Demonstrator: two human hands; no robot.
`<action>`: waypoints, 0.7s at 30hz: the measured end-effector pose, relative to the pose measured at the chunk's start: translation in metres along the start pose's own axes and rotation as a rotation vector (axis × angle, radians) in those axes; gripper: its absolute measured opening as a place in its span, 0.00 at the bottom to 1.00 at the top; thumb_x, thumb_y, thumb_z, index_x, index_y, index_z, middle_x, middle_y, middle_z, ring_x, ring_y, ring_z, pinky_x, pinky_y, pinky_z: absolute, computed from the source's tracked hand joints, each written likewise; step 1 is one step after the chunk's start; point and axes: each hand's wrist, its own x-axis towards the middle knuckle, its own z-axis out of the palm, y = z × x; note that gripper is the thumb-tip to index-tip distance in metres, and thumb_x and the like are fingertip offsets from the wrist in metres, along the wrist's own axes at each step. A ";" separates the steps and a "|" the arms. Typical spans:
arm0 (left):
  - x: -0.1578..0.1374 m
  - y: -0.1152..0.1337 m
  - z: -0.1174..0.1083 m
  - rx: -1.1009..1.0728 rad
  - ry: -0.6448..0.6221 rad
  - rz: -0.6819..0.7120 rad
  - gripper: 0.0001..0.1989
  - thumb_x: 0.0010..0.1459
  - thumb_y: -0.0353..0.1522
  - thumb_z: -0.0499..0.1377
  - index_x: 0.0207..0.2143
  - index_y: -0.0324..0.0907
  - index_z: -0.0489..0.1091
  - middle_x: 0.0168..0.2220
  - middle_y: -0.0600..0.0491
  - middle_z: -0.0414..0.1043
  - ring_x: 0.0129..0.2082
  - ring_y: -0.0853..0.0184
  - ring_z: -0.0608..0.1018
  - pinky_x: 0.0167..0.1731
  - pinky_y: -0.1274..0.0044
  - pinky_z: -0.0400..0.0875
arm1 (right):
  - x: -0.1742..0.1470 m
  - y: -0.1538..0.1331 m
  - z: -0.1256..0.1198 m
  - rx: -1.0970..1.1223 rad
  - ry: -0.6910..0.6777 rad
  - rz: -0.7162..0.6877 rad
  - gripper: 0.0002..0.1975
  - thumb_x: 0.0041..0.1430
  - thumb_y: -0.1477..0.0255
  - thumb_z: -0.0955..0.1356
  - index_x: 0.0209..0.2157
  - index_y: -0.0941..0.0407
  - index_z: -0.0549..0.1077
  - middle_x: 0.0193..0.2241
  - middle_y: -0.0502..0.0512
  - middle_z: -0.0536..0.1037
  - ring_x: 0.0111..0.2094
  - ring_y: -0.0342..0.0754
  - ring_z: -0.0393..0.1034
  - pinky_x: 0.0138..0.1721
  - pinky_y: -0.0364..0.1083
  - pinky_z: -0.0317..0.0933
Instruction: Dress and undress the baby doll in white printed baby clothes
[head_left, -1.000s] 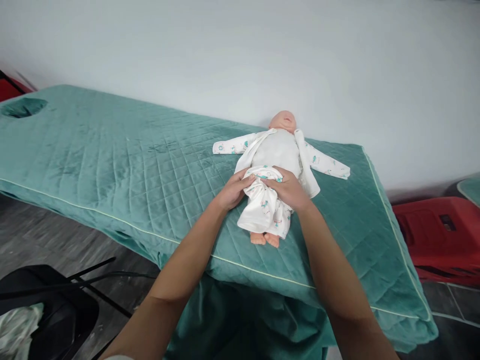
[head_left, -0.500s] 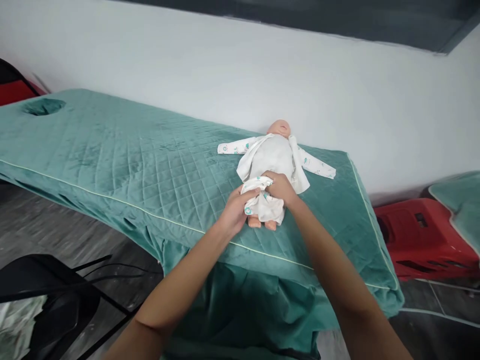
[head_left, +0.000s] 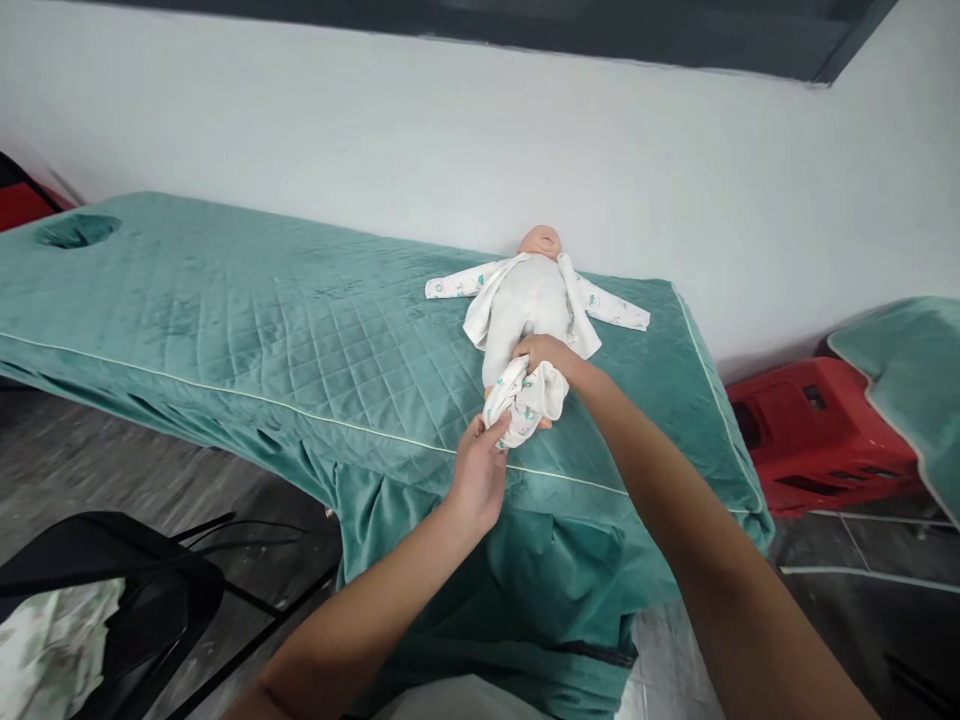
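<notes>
A baby doll [head_left: 529, 295] lies on its back on the green padded bed, head towards the wall. Its white jacket [head_left: 484, 315] is spread open, with printed sleeves stretched out to both sides. White printed baby trousers [head_left: 529, 400] are bunched low around the doll's lower leg on the right, partly covering the foot. My left hand [head_left: 481, 460] pinches the near left edge of the trousers between thumb and fingers. Just above the trousers, my right hand [head_left: 546, 355] is closed over the same leg of the doll; its fingertips are partly hidden. The doll's other leg is out of the trousers.
The green quilted bed [head_left: 300, 330] runs along the white wall and has a face hole at far left. A black chair [head_left: 150, 590] holding patterned cloth [head_left: 60, 640] stands at lower left. A red plastic chair [head_left: 825, 430] is at right, partly under green fabric [head_left: 900, 350].
The trousers have come down off the doll's thighs and one leg is now bare of them. My left hand moved towards me with the cloth. The view shifted slightly.
</notes>
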 end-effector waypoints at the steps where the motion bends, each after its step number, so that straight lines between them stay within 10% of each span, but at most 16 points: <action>1: 0.001 -0.003 -0.007 0.023 0.015 0.017 0.14 0.51 0.35 0.71 0.38 0.41 0.74 0.42 0.53 0.79 0.43 0.67 0.79 0.46 0.76 0.69 | -0.001 -0.001 -0.001 -0.019 -0.010 -0.016 0.05 0.47 0.75 0.72 0.29 0.57 0.80 0.34 0.58 0.82 0.35 0.51 0.71 0.36 0.45 0.56; 15: 0.020 -0.009 -0.052 0.424 0.172 0.248 0.16 0.55 0.44 0.67 0.35 0.41 0.71 0.30 0.59 0.67 0.30 0.72 0.67 0.33 0.80 0.61 | -0.005 -0.010 -0.002 -0.121 -0.054 -0.091 0.09 0.56 0.71 0.69 0.34 0.57 0.82 0.39 0.59 0.82 0.39 0.52 0.73 0.39 0.45 0.55; 21: 0.018 0.000 -0.046 0.236 0.041 0.144 0.14 0.55 0.40 0.68 0.37 0.42 0.71 0.34 0.57 0.71 0.35 0.72 0.72 0.38 0.79 0.65 | -0.006 -0.009 0.000 -0.077 -0.030 -0.115 0.08 0.56 0.68 0.71 0.33 0.57 0.81 0.38 0.60 0.82 0.39 0.52 0.73 0.40 0.46 0.57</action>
